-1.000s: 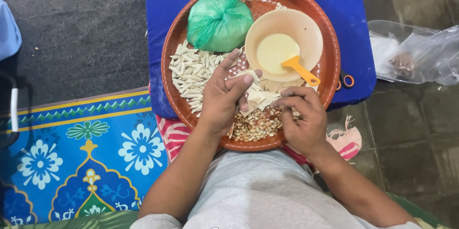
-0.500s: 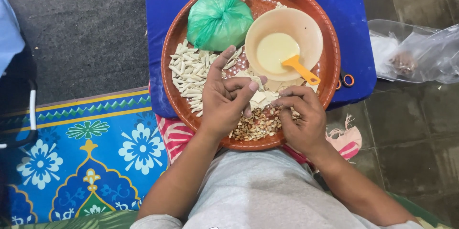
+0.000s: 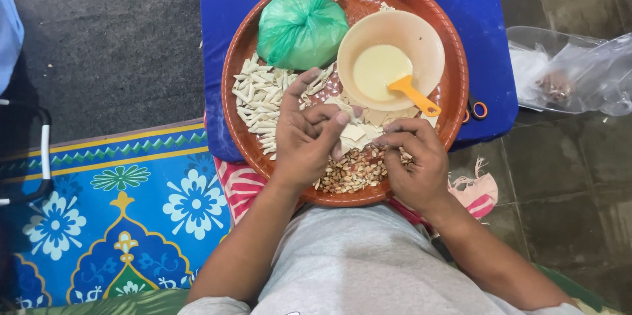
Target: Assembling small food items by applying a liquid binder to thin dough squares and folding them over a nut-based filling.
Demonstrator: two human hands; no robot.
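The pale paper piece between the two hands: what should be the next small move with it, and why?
Probably fold or roll the pale paper piece closed. The left hand pinches it over the round brown tray; the right hand sits on the peanuts beside it. A pile of finished pale wraps lies to the left, which suggests the same shape comes next.

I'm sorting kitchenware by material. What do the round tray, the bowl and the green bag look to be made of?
Round tray: likely moulded plastic, reddish-brown, semi-gloss, with sheen on its rim. Bowl: probably plastic too, beige, smooth and matte. Green bag: thin plastic film, glossy and wrinkled, knotted at the top.
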